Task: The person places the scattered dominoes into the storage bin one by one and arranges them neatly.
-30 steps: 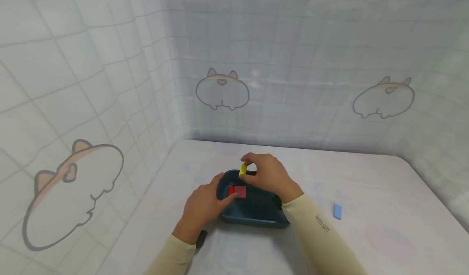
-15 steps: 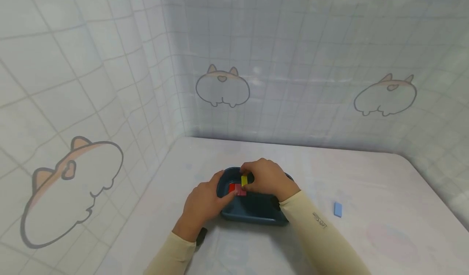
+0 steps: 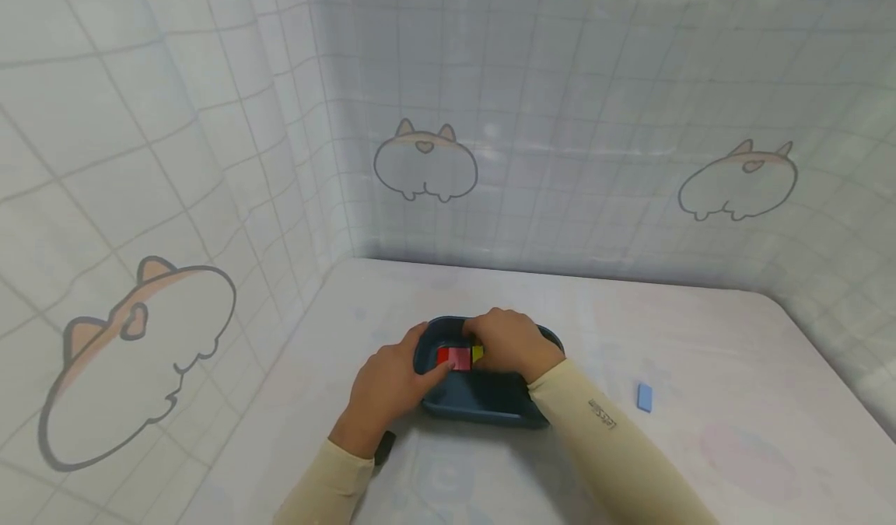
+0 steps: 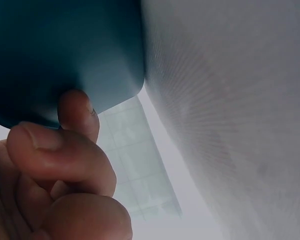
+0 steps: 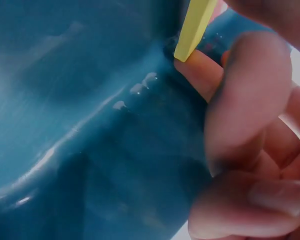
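Note:
A dark teal rectangular tray (image 3: 483,416) sits on the table in the head view. My left hand (image 3: 388,377) grips its left end, thumb over the rim and fingers along the outside; the left wrist view shows a fingertip against the outer wall (image 4: 100,50). Inside, by the back wall, a red block (image 3: 442,355) and a pink block (image 3: 460,358) lie side by side. Just right of them my right hand (image 3: 511,342) pinches a yellow block (image 5: 195,30) down in the tray. Its fingers hide part of that block in the head view.
A flat blue block (image 3: 645,397) lies on the white table (image 3: 700,346), right of the tray. Tiled sheeting with dog drawings (image 3: 425,166) stands behind and at the left. Water drops show inside the tray in the right wrist view.
My right hand has brought the yellow block down from above the tray's back rim to a spot right of the pink block. My left hand keeps its grip on the tray.

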### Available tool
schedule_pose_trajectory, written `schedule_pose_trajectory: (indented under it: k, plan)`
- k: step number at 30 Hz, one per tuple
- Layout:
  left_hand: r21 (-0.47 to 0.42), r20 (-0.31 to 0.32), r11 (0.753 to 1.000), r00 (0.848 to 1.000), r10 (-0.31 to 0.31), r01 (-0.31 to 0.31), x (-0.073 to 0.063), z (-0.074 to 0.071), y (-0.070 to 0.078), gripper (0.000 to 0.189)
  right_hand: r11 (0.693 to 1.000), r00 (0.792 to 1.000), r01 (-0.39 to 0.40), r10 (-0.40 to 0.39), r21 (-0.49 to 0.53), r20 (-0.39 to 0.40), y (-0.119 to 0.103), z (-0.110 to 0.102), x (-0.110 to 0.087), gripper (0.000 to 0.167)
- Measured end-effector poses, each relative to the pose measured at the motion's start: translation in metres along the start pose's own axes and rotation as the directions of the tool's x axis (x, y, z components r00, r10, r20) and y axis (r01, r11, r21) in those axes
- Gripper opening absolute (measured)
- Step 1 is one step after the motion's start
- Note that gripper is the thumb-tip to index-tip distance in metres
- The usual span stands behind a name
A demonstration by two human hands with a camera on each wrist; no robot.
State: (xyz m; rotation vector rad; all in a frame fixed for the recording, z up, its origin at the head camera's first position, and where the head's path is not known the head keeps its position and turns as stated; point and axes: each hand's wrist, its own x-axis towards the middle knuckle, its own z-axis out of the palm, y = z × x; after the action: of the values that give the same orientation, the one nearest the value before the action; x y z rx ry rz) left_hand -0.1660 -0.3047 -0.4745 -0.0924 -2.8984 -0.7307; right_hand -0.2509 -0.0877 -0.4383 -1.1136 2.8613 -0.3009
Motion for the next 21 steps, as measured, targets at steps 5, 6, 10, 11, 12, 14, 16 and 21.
schedule_pose_trajectory:
  k: [5,6,10,11,12,14,16,21]
  plan:
    - [0.007,-0.009,1.000,1.000,0.003,-0.003,-0.0003,-0.0006,-0.0002,0.084,1.000,1.000,-0.013,0.013,-0.003,0.026,0.0000,0.0020,0.0023,0.040]
    - [0.007,-0.012,1.000,1.000,0.005,-0.005,-0.0004,-0.0008,-0.0002,0.084,1.000,0.999,-0.017,0.017,-0.006,0.030,0.0002,0.0025,0.0029,0.040]
    - [0.005,-0.014,1.000,1.000,0.008,-0.008,-0.0002,-0.0001,-0.0005,0.084,0.999,0.999,-0.021,0.023,-0.025,0.046,0.0014,0.0051,0.0051,0.041]
    - [0.004,-0.014,1.000,1.000,0.007,-0.007,0.0000,0.0002,-0.0005,0.084,0.999,0.999,-0.020,0.022,-0.028,0.046,0.0017,0.0057,0.0055,0.041]
    - [0.001,-0.011,1.000,1.000,0.008,-0.007,0.0003,0.0005,-0.0004,0.083,0.999,0.999,-0.020,0.022,-0.029,0.046,0.0016,0.0058,0.0057,0.041]
    - [-0.003,-0.008,1.000,1.000,0.005,-0.005,0.0006,0.0007,-0.0001,0.084,0.999,0.999,-0.021,0.022,-0.035,0.045,0.0015,0.0061,0.0058,0.040]
    - [-0.005,-0.005,1.000,1.000,0.003,-0.003,0.0010,0.0009,0.0002,0.084,0.999,0.999,-0.021,0.023,-0.036,0.044,0.0010,0.0056,0.0057,0.039]
    - [0.006,-0.006,1.000,1.000,0.001,-0.001,0.0023,0.0025,-0.0001,0.084,0.999,0.998,-0.024,0.027,-0.048,0.050,-0.0006,0.0052,0.0067,0.040]
